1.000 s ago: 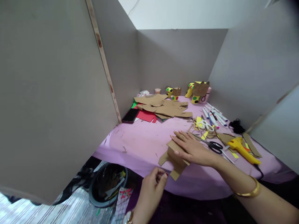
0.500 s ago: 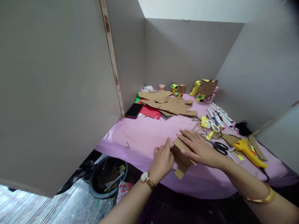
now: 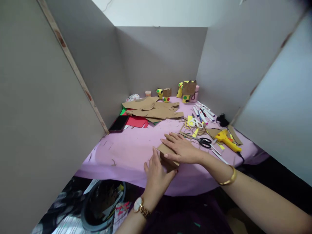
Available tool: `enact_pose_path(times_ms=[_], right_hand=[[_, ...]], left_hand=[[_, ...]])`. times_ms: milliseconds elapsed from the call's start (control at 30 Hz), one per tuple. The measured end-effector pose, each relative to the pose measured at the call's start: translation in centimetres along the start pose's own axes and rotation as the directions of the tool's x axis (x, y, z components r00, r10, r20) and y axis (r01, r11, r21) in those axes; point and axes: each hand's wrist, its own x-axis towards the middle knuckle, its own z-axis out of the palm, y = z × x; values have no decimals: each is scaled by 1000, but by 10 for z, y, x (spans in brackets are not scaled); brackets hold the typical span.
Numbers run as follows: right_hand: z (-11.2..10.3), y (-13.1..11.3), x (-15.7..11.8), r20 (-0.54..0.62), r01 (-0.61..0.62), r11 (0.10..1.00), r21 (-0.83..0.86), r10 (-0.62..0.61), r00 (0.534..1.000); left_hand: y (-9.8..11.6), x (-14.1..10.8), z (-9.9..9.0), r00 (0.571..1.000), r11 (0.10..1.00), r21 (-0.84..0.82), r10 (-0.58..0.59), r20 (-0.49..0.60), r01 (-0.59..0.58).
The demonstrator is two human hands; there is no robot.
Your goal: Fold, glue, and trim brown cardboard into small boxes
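Observation:
A folded piece of brown cardboard (image 3: 164,149), shaped like a small open box, sits near the front edge of the table. My right hand (image 3: 182,150) lies flat across its top panel, fingers stretched out. My left hand (image 3: 156,175) is open at the near left side, its fingers upright beside the cardboard and its thumb reaching across the near opening. The inside of the fold is mostly hidden behind that hand. Black-handled scissors (image 3: 205,142) rest just beyond my right wrist, close to a yellow glue gun (image 3: 227,141).
Cardboard sheets (image 3: 158,112), red paper (image 3: 136,121) and a phone (image 3: 119,123) lie at the back left. White scissors (image 3: 195,123), markers (image 3: 203,112) and scraps are on the right. Yellow spotted figures (image 3: 186,92) stand at the back. A bin (image 3: 85,214) is below, left; grey panels surround the table.
My left hand has opened from a bent-finger pose and spread around the cardboard's near side. My right hand stays flat on top. The camera view has swung to the right.

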Motion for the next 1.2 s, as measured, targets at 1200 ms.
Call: enact_pose_path(times_ms=[1200], right_hand=[[1, -2, 5, -85, -37, 998, 41, 40, 996]], left_hand=[[-26, -23, 1, 910, 768, -511, -224, 348, 385]])
